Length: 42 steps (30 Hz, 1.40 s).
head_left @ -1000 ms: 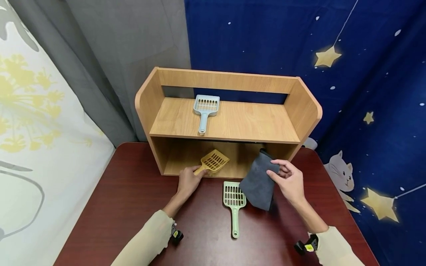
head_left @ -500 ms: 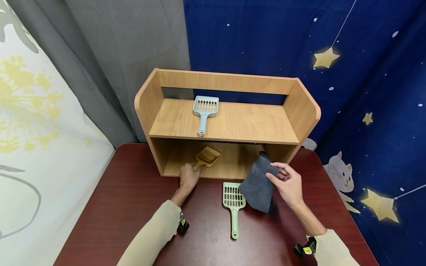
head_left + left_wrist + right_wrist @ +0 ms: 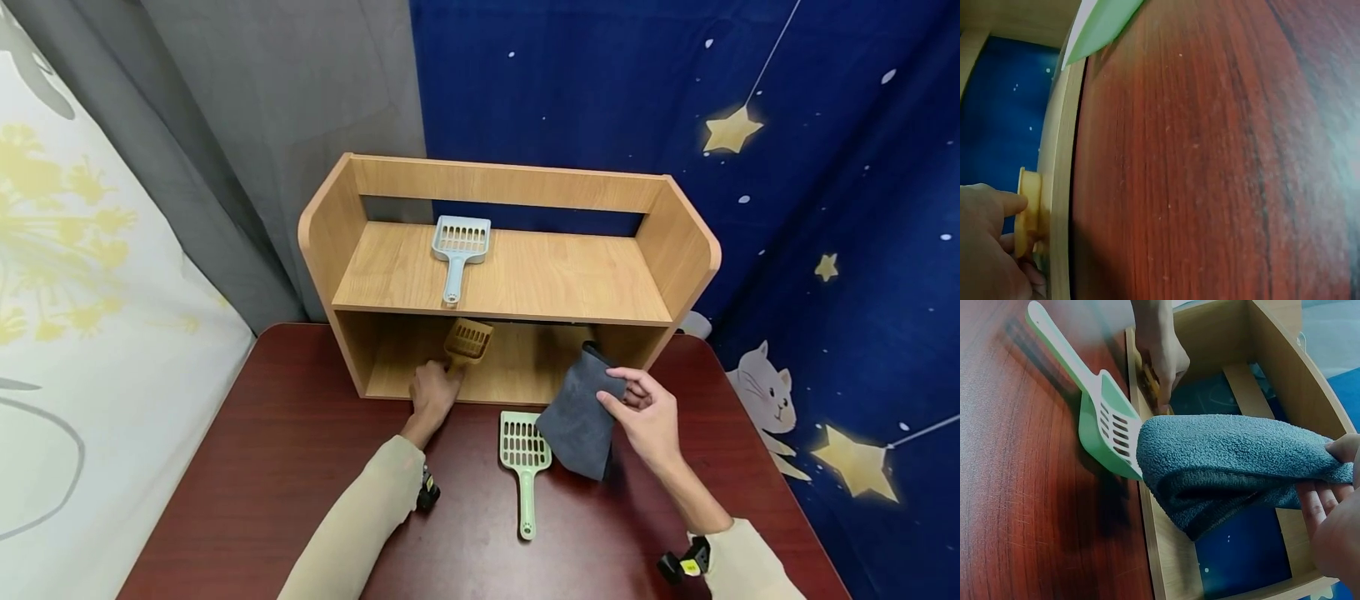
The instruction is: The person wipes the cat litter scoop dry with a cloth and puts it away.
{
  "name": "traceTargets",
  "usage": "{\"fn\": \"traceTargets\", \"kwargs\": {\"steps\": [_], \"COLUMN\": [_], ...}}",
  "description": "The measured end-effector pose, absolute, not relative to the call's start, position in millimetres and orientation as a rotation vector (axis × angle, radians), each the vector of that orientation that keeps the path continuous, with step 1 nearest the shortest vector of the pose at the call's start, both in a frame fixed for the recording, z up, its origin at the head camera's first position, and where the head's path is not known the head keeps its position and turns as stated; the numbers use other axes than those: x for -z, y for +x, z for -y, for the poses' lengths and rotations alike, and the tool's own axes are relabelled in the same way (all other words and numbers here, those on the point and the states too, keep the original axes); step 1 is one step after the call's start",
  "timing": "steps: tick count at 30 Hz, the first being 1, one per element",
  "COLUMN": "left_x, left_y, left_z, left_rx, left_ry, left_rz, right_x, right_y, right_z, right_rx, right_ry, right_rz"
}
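My left hand [image 3: 435, 392] grips the handle of a yellow slotted litter scoop [image 3: 468, 340] inside the lower shelf compartment; its slotted head points toward the back. In the left wrist view the yellow scoop [image 3: 1030, 203] lies close to the shelf's front edge, under my fingers. A folded grey cloth [image 3: 581, 412] hangs from my right hand [image 3: 651, 408], pinched between thumb and fingers. The right wrist view shows the cloth [image 3: 1229, 459] as fuzzy and folded over. On the table, a green litter scoop [image 3: 526, 467] lies beside the cloth, its handle toward me.
A two-tier wooden shelf [image 3: 570, 279] stands at the back of the dark red table [image 3: 300, 467]. On its upper board rests a light blue litter scoop [image 3: 459, 254]. Grey and blue curtains [image 3: 570, 92] hang behind.
My left hand has brought the yellow scoop deeper into the lower compartment, turning its head toward the back. My right hand and the cloth have stayed almost still.
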<state>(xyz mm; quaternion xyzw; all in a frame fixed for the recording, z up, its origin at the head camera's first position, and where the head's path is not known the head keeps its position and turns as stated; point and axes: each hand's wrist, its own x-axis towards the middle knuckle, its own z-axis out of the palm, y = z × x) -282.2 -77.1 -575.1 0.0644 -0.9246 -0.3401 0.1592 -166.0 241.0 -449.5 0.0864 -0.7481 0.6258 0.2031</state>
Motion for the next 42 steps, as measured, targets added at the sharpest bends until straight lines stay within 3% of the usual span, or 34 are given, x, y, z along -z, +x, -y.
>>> {"fn": "traceTargets", "kwargs": {"steps": [17, 33, 42], "left_x": [574, 577, 590], "left_y": [-286, -275, -277], "left_z": [70, 64, 67], "left_rx": [0.964, 0.989, 1.056], "left_ry": [0.32, 0.145, 0.075], "left_rz": [2.643, 2.531, 2.565], "right_x": [450, 446, 466], "right_y": [-166, -164, -178], "right_z": [-237, -235, -250], "right_rx": [-1.745, -1.766, -1.749], "right_ry": [0.257, 0.283, 0.299], "right_rz": [2.083, 2.069, 2.068]}}
